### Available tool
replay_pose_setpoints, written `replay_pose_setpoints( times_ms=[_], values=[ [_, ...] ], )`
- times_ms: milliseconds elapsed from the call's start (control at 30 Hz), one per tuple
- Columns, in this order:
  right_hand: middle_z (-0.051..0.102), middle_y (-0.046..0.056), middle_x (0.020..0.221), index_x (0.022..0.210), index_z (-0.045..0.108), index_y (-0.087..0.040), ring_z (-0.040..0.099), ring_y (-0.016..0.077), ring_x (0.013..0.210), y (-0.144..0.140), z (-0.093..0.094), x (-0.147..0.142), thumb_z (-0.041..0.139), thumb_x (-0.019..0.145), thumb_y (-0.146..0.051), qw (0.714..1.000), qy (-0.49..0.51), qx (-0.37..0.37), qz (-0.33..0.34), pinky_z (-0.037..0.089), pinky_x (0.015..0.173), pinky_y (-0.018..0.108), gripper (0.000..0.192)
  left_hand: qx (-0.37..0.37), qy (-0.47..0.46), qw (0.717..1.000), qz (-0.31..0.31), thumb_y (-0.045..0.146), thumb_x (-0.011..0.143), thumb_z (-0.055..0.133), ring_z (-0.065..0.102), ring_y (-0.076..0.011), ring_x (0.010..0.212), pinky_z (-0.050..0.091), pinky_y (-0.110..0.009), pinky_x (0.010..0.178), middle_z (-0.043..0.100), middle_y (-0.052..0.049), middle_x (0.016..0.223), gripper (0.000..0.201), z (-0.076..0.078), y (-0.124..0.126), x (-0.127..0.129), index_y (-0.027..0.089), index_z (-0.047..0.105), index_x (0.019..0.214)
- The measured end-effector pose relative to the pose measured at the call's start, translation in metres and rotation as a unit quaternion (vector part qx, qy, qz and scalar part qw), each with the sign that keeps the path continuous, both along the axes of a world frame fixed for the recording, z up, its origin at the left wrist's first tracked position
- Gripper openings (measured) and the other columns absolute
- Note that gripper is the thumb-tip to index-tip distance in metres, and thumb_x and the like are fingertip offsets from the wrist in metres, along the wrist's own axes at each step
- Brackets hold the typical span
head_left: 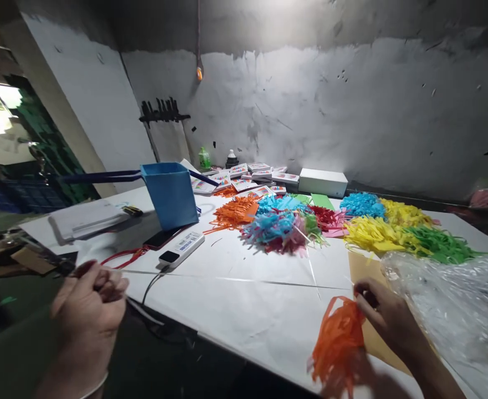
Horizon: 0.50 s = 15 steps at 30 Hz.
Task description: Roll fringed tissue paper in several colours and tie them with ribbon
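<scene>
My right hand (pixel 387 316) pinches a bunch of orange fringed paper strips (pixel 338 346) above the near edge of the white table (pixel 244 299). It lies over a tan paper sheet (pixel 362 269). My left hand (pixel 88 310) hovers off the table's left side, its fingers curled around a dark thin tool (pixel 55 260) that is too blurred to name. Piles of cut paper fringe lie further back: orange (pixel 235 213), blue and pink (pixel 279 230), yellow (pixel 372 233) and green (pixel 438 244).
A blue square container (pixel 171 194) stands at the left, with a phone (pixel 160 238), a white power strip (pixel 183 248) and red cord (pixel 121 257) before it. Small printed boxes (pixel 260 174) and a white box (pixel 322 182) line the wall. Crinkled clear plastic (pixel 455 305) lies at the right.
</scene>
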State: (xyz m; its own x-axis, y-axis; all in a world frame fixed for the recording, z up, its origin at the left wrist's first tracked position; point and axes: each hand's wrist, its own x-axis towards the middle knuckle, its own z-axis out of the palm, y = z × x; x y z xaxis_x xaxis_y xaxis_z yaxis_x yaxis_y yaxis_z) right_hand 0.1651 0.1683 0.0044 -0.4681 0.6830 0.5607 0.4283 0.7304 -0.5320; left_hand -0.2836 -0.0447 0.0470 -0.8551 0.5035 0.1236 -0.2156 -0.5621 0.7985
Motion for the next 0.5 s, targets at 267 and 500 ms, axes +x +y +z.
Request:
replay_pose_setpoints(
  times_ms=[267,500],
  values=[
    [0.059,-0.003,0.068,0.084,0.051,-0.025,0.056,0.0114,0.053,-0.075,-0.004,-0.114,0.049,0.082,-0.014,0.984,0.024,0.069,0.164,0.043,0.049,0.02,0.012,-0.248,0.528,0.807,-0.092,0.041,0.079,0.075,0.055,-0.0355,0.131,0.048,-0.045,0.107,0.062,-0.004,0.142,0.048,-0.055,0.012,0.082,0.036,0.067,0.126],
    [0.056,-0.004,0.069,0.085,0.051,-0.023,0.051,0.0084,0.052,-0.078,-0.011,-0.134,0.051,0.079,-0.011,0.972,0.031,0.012,0.233,0.037,0.051,0.018,0.014,-0.19,0.512,0.772,-0.324,0.054,0.102,0.034,0.06,-0.018,0.065,0.051,-0.026,0.066,0.069,-0.005,0.071,0.052,-0.063,0.031,0.138,0.02,0.069,0.082]
  ],
)
